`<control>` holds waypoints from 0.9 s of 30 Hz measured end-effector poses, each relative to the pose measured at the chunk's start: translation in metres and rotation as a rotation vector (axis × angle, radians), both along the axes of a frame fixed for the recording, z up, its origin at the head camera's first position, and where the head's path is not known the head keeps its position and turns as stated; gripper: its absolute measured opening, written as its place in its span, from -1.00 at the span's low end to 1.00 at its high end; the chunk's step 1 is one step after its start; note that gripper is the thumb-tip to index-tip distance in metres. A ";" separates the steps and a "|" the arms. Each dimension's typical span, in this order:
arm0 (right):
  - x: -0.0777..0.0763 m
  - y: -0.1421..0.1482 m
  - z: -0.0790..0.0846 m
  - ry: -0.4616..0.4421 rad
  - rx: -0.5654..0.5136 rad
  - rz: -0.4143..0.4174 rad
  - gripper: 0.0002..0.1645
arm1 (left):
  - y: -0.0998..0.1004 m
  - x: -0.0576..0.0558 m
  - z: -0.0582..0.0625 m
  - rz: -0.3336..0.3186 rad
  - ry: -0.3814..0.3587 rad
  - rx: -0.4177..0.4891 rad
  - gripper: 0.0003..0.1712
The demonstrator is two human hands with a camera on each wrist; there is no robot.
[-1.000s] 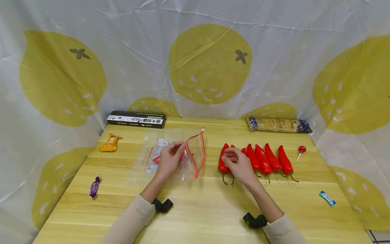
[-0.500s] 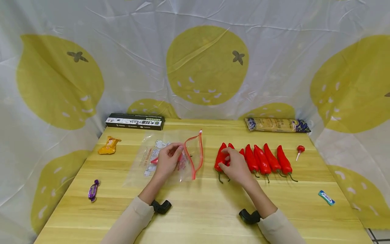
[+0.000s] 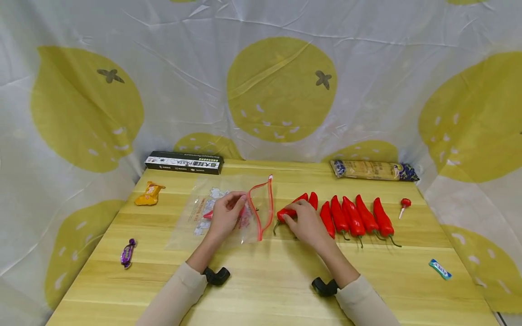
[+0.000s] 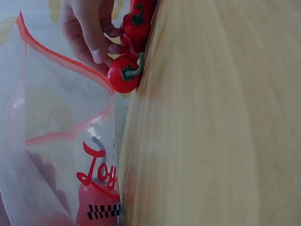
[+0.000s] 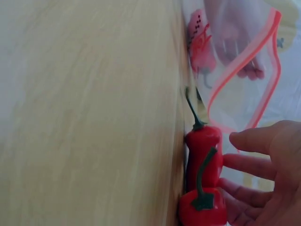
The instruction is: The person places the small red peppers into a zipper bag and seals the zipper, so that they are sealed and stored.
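Note:
My left hand (image 3: pixel 225 212) pinches the upper edge of a clear zip bag (image 3: pixel 183 233) near its red-trimmed mouth, which gapes to the right. One red chili pepper (image 4: pixel 96 205) lies inside, partly covered by that hand in the head view. Just right of the opening, my right hand (image 3: pixel 306 222) touches another red chili pepper (image 3: pixel 287 213) lying slanted on the table, stem toward the bag. The right wrist view shows the fingertips against this pepper's side (image 5: pixel 214 141) and the thumb apart from it. More red peppers (image 3: pixel 353 216) lie side by side to the right.
A black pasta box (image 3: pixel 183 162) and a noodle packet (image 3: pixel 374 170) lie along the back. Toward the left are an orange-wrapped sweet (image 3: pixel 149 194) and a purple one (image 3: pixel 127 253). A red lollipop (image 3: pixel 405 203) and a blue-green wrapped sweet (image 3: pixel 440 269) lie at right.
My right hand has reached left onto the leftmost pepper of the row. That pepper has shifted left and turned, its stem now nearer the bag. The left hand and bag stay put.

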State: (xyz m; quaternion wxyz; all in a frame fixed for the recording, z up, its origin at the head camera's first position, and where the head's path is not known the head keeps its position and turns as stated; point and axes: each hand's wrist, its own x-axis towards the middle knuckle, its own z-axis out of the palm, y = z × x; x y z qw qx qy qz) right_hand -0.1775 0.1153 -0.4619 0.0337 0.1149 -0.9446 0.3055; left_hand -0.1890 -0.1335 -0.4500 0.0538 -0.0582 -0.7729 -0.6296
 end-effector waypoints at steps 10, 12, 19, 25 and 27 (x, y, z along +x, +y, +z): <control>-0.006 0.002 -0.004 -0.004 0.002 -0.001 -0.74 | -0.004 -0.017 -0.029 0.010 0.003 0.016 -0.69; -0.005 0.001 -0.004 -0.007 -0.011 0.034 -0.71 | -0.004 -0.017 -0.032 0.015 0.008 0.009 -0.67; -0.001 -0.001 -0.005 -0.023 0.120 0.020 -0.42 | -0.005 -0.013 -0.035 0.032 0.001 0.007 -0.63; -0.001 0.004 -0.005 0.002 0.073 -0.033 -0.45 | -0.004 -0.013 -0.032 0.030 0.010 0.029 -0.63; -0.002 0.009 -0.002 0.012 -0.043 -0.056 -0.46 | -0.004 -0.013 -0.032 0.032 0.009 0.029 -0.64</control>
